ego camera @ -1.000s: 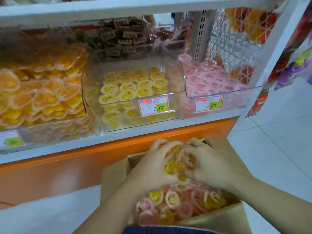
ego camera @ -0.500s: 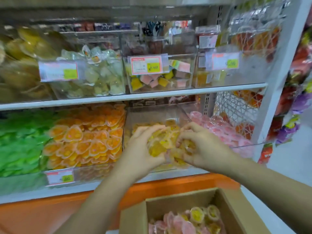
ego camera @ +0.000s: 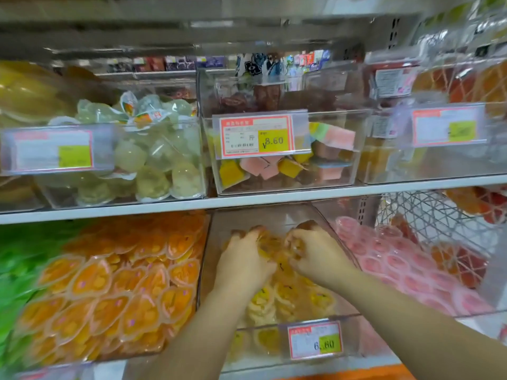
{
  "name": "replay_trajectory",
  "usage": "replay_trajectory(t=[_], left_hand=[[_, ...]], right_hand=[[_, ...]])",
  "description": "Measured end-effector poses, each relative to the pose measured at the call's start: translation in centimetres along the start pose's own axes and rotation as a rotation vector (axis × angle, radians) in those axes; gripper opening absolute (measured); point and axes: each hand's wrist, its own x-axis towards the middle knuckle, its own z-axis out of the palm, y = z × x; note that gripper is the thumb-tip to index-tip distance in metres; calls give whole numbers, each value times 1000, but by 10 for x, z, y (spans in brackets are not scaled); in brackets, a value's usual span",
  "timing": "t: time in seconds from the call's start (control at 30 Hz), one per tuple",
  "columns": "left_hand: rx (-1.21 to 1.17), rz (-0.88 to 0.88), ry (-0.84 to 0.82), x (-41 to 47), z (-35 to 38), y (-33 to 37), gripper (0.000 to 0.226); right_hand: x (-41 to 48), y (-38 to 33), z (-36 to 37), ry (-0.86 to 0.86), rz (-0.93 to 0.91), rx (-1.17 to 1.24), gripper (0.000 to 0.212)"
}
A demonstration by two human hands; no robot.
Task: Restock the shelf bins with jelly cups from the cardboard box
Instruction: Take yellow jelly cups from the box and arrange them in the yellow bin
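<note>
Lower centre of the frame: the left forearm and right forearm enter from the bottom edge, both cut off there. They reach over the front wall of a clear bin on the lower shelf. A price label on that wall reads 6.60; its smaller print is blurred.

Inside the bin, yellow jelly cups lie in a layer, partly hidden by the forearms. Above them, at frame centre, the left hand and right hand face each other. Both have fingers curled around a shared bunch of the same yellow cups. The fingertips are buried in the bunch, and the number of cups held cannot be told.

To the left of the bin lie orange jelly cups; a green mass at the left edge is too smeared to identify. To the right lie pink jelly cups, then a wire basket.

Beyond the shelf board, the upper bins hold pale cups and coloured square pieces behind a second label marked 8.60. The side labels are unreadable.
</note>
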Motion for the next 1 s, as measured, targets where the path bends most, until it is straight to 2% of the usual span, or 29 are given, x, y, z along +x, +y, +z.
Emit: replay_trajectory(t=[0.2, 0.27, 0.37, 0.43, 0.5, 0.53, 0.6, 0.63, 0.73, 0.77, 0.83, 0.87, 0.93, 1.0], left_hand=[[73, -98, -88, 26, 23, -8, 55], [120, -92, -126, 27, 28, -11, 53], [183, -78, -174, 25, 28, -13, 50], [235, -92, -186, 25, 26, -15, 56], [287, -82, -201, 24, 23, -17, 61], [314, -69, -216, 22, 21, -17, 62], [356, -35, -242, 19, 15, -17, 65], [367, -20, -242, 17, 12, -16, 66], [374, 59, -130, 6, 3, -11, 57], [314, 115, -53, 0, 1, -8, 50], [35, 194, 39, -15, -4, 4, 29], [-138, 174, -3, -23, -6, 13, 19], [-436, 74, -189, -38, -4, 31, 14], [-595, -15, -293, -47, 3, 42, 12]], right_hand=[[31, 14, 28, -3, -15, 34, 30], [35, 17, 32, -6, -28, 1, 26], [36, 14, 29, -34, -62, -51, 32], [33, 11, 23, -61, -86, -78, 9], [28, 11, 18, -45, -112, -96, 12], [25, 10, 15, -34, -111, -72, 2], [15, 10, 8, 15, -97, -19, 35], [9, 10, 4, 35, -101, -3, 44], [-14, 12, -9, 61, -162, -12, 51], [-21, 14, -12, 81, -198, 26, 50], [-35, 16, -18, 136, -244, 105, 50], [-41, 18, -19, 170, -258, 139, 53], [-52, 18, -19, 228, -262, 190, 54], [-61, 15, -19, 252, -270, 199, 52]])
